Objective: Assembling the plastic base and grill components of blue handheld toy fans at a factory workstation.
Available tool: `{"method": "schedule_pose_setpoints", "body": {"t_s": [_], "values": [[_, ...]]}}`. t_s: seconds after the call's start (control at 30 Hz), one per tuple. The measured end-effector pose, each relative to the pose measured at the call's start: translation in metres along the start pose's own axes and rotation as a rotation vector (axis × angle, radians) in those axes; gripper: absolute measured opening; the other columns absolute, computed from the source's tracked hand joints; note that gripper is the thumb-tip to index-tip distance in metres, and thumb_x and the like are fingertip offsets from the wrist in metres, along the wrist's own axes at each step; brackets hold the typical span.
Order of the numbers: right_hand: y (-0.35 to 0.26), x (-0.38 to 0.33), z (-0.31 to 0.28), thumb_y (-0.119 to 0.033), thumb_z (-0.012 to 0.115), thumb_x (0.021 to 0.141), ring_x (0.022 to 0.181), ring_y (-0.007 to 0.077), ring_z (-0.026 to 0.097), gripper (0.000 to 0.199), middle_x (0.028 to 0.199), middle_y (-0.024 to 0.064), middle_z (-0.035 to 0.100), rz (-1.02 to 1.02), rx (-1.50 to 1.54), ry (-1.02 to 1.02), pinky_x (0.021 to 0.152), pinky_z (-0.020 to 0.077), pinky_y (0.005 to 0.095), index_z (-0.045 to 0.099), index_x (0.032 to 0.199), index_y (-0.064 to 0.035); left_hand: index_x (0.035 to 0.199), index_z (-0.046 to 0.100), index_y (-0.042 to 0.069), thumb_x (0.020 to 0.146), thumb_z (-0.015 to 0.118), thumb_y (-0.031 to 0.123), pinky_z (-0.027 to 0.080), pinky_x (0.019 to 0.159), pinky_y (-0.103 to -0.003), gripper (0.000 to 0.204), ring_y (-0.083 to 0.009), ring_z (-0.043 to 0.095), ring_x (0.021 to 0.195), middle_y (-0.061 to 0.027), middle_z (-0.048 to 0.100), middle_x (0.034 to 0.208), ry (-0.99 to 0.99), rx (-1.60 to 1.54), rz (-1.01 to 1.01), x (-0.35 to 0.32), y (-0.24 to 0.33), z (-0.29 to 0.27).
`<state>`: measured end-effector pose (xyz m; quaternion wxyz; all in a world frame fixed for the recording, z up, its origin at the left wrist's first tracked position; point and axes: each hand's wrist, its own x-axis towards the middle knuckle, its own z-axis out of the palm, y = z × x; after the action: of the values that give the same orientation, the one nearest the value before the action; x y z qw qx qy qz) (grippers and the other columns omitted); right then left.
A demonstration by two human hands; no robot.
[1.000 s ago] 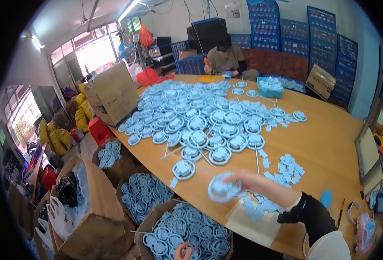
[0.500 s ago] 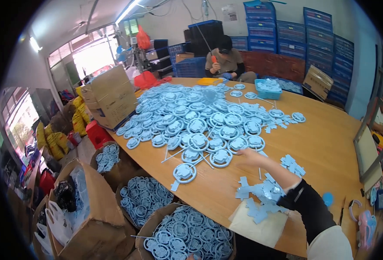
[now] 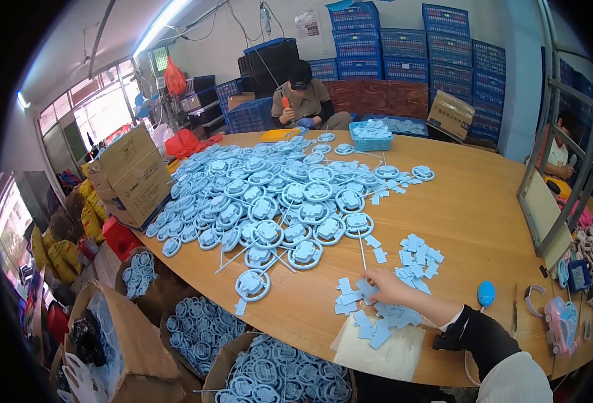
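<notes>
My right hand (image 3: 385,287) reaches over a small heap of flat light-blue plastic pieces (image 3: 393,316) on the table. Its fingers are bent together at the tips around one greyish-blue flat piece (image 3: 365,289); the thumb is mostly hidden. More such flat pieces (image 3: 417,256) lie just beyond the hand. Up and to the left of it is a round light-blue ring part (image 3: 358,224), its thin stick pointing toward my fingers. A large pile of similar ring parts (image 3: 263,181) spreads over the table's left half. My left hand is out of view.
Cartons of ring parts (image 3: 279,369) stand below the table's near left edge. A pale sheet (image 3: 383,352) lies at the front edge. A co-worker (image 3: 304,101) sits across, beside a light-blue basket (image 3: 371,142). A metal frame (image 3: 558,195) and pink toy car (image 3: 560,326) are at right.
My right hand has moved from beside the ring parts back to the flat pieces, and its fingers have closed in. The view has turned right. A fingertip at the bottom edge has gone from view.
</notes>
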<state>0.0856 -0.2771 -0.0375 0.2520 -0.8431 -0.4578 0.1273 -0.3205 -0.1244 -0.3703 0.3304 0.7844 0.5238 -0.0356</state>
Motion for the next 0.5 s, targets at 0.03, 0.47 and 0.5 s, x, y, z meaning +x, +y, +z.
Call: {"method": "schedule_pose_setpoints", "body": {"t_s": [0.03, 0.47, 0.5], "values": [[-0.002, -0.001, -0.002, -0.009, 0.071, 0.060, 0.090, 0.0245, 0.052, 0.047, 0.096, 0.0099, 0.055, 0.006, 0.101, 0.046, 0.075, 0.0429, 0.0335, 0.053, 0.104, -0.0075, 0.110, 0.046, 0.000, 0.071, 0.052, 0.008, 0.043, 0.082, -0.040, 0.040, -0.0283, 0.050, 0.100, -0.0177, 0.049, 0.111, -0.003, -0.083, 0.004, 0.007, 0.000, 0.003], [-0.020, 0.002, 0.009, -0.010, 0.055, 0.072, 0.082, 0.0246, 0.056, 0.021, 0.085, 0.0131, 0.057, -0.089, 0.081, 0.068, 0.072, 0.0451, 0.0324, 0.058, 0.091, -0.0004, 0.101, 0.048, 0.000, 0.066, 0.054, 0.000, 0.044, 0.081, -0.043, 0.035, -0.0285, 0.053, 0.094, -0.0153, 0.052, 0.102, -0.033, -1.170, -0.074, 0.087, -0.043, 0.039], [-0.022, -0.003, 0.011, -0.010, 0.055, 0.072, 0.082, 0.0246, 0.056, 0.021, 0.085, 0.0131, 0.057, -0.081, 0.086, 0.049, 0.072, 0.0451, 0.0324, 0.058, 0.091, -0.0004, 0.100, 0.048, 0.000, 0.065, 0.055, -0.001, 0.044, 0.081, -0.043, 0.035, -0.0285, 0.053, 0.093, -0.0151, 0.052, 0.101, -0.033, -1.251, -0.098, 0.079, -0.051, 0.044]]}}
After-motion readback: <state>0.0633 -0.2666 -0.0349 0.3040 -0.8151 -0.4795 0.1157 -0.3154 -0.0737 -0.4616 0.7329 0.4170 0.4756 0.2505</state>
